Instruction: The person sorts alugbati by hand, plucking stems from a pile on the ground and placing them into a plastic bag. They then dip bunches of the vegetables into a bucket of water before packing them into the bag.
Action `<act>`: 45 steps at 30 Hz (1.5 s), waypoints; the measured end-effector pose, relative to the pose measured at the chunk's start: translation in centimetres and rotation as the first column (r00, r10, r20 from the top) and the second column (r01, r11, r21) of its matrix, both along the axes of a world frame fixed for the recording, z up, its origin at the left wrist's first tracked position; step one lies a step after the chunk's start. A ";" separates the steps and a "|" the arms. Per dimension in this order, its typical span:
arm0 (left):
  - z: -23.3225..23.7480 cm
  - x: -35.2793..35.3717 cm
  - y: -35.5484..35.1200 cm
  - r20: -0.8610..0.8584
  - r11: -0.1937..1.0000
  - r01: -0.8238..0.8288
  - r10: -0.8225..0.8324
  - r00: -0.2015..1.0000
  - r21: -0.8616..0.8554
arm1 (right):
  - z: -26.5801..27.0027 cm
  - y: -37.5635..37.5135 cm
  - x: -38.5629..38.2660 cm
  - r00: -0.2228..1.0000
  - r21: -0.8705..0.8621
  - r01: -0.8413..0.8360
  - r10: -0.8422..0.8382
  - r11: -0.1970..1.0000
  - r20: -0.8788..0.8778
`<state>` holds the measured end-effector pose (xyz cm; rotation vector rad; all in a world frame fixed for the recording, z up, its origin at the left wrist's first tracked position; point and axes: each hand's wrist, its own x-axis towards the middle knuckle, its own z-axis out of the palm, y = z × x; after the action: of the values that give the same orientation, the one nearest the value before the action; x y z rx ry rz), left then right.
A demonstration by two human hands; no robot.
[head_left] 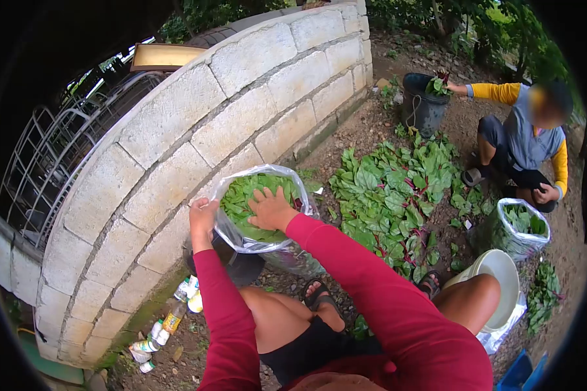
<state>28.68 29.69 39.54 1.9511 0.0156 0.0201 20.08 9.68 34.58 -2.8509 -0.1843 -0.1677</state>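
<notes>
A clear plastic bag stands in front of me by the wall, full to near its rim with green leaves. My left hand is closed on the left edge of this bag. Palm down, my right hand lies on the leaves inside it with fingers spread. Below the bag's left side is a dark container, partly hidden. To the right, a broad heap of leafy greens with reddish stems lies on the ground.
A concrete block wall curves along the left, with bottles at its foot. Another person squats at right, one hand holding leaves at a black bucket. Nearby are a second bag of leaves and a pale bucket.
</notes>
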 end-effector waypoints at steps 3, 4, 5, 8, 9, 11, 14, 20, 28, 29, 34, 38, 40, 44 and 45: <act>-2.2 0.8 0.3 -0.184 0.995 0.093 -0.084 0.979 0.042 | 0.2 -0.7 0.2 0.978 0.123 0.010 -0.035 0.992 0.204; -2.4 0.6 0.2 -0.254 0.992 0.115 -0.098 0.962 0.052 | 0.3 -1.0 0.3 0.964 0.133 0.001 -0.036 0.991 0.263; -2.4 0.6 0.2 -0.297 0.982 0.170 -0.140 0.944 0.077 | 0.3 -1.3 0.5 0.947 0.143 -0.009 -0.038 0.990 0.320; -2.4 0.1 -0.4 -0.278 0.988 0.149 -0.131 0.952 0.042 | 1.3 -4.0 0.1 0.930 0.102 0.033 -0.068 0.994 0.361; -2.6 0.5 -0.3 -0.253 0.991 0.132 -0.136 0.958 -0.034 | 1.7 -4.9 -0.2 0.918 0.144 0.085 -0.134 0.986 0.372; -3.2 1.7 -0.1 -0.202 0.977 0.105 -0.143 0.969 -0.187 | 2.0 -6.9 -0.5 0.884 0.229 0.188 -0.267 0.955 0.385; -1.1 1.7 -0.2 -0.140 0.963 -0.013 -0.026 0.990 -0.268 | 1.3 -9.9 -0.2 0.902 0.477 0.280 -0.399 0.833 0.168; 1.2 1.2 -0.4 -0.173 0.781 -0.012 -0.123 0.977 -0.624 | 0.0 -13.2 0.5 0.969 0.902 0.237 -0.148 0.361 -0.196; 0.6 1.8 1.6 -0.080 0.800 0.005 -0.066 0.995 -0.600 | 3.7 -15.0 1.7 0.964 0.935 0.136 -0.260 0.329 -0.049; 1.2 1.3 1.8 -0.045 0.831 -0.060 0.042 0.998 -0.553 | 3.3 -15.6 2.1 0.938 0.881 0.148 -0.345 0.449 0.018; 2.1 0.0 1.5 0.122 0.948 -0.132 0.173 0.977 -0.289 | 5.7 -14.7 -0.4 0.899 0.647 0.146 -0.373 0.748 0.230; 2.8 -1.0 1.5 0.155 0.975 -0.144 0.170 0.973 -0.167 | 6.9 -15.7 -2.4 0.978 0.835 0.179 -0.185 0.520 -0.094; 4.3 -1.8 1.0 0.211 0.981 -0.178 0.190 0.959 -0.072 | 7.6 -17.4 -3.7 0.983 0.842 0.179 -0.132 0.508 -0.130; 4.3 -1.4 1.0 0.594 0.960 -0.245 0.121 0.795 0.133 | 5.2 -22.7 -7.5 0.981 0.700 0.189 -0.155 0.688 -0.114; 5.2 -2.2 0.1 0.616 0.957 -0.251 0.113 0.780 0.143 | 4.2 -24.2 -8.8 0.985 0.633 0.172 -0.152 0.755 -0.085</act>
<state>26.48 29.84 44.71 2.0737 -0.2296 0.8103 11.27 -14.48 38.74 -2.1726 0.1160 -0.1818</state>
